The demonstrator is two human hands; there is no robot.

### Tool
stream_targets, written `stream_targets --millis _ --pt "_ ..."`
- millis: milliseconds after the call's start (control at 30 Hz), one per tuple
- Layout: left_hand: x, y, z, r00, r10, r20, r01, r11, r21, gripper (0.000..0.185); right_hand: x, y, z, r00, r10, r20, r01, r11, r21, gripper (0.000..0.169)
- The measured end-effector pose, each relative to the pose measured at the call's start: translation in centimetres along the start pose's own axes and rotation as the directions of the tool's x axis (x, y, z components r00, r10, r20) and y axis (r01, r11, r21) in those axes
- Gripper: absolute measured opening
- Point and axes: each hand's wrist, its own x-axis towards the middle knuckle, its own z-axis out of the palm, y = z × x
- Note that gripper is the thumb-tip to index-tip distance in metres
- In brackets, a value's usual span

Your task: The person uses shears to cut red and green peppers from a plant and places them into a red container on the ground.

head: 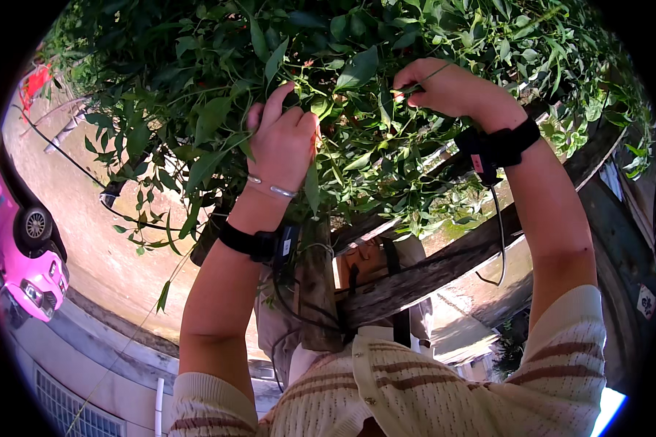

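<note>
A dense leafy green plant [213,120], with small red spots among its leaves, fills the upper part of the head view. My left hand [284,142] reaches into the foliage, index finger raised and the other fingers curled; leaves hide what they touch. It wears a silver bracelet [281,191] and, below that, a black strap with a small device [286,247]. My right hand [434,87] is at the foliage further right, thumb and index finger close together at a thin green stem or leaf; whether they pinch it is unclear. Another strapped device [476,155] sits on that wrist.
Weathered wooden beams [437,273] cross below the plant, near my chest. A black cable [503,235] hangs from the right wrist device. At the left stand a pink toy car [33,257] and a thin dark hose or cable [68,155] over the pale ground. A barred window [76,404] is lower left.
</note>
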Motion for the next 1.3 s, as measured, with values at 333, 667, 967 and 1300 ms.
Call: stream_targets --millis 333,667,967,1300 --pt "-0.2 -0.1 -0.1 1.000 0.019 0.014 -0.019 1.000 0.021 0.011 2.8 4.3 8.6 0.920 0.175 0.352 -0.133 0.981 -0.140 0.018" --pt "1.7 1.2 -0.1 0.999 0.043 0.027 -0.043 0.999 -0.005 0.008 -7.9 -5.0 0.4 0.963 0.218 -0.160 -0.265 0.877 -0.401 0.015" --pt "2.9 1.9 -1.3 0.989 0.001 0.151 -0.008 0.999 0.041 0.020 -6.0 -2.0 -0.6 0.863 0.486 -0.141 -0.199 0.582 0.789 0.024" --pt "2.9 0.8 -0.9 0.990 -0.014 0.139 0.010 1.000 0.028 0.019 6.7 4.5 7.3 0.534 0.838 0.112 -0.024 -0.118 0.993 0.007"
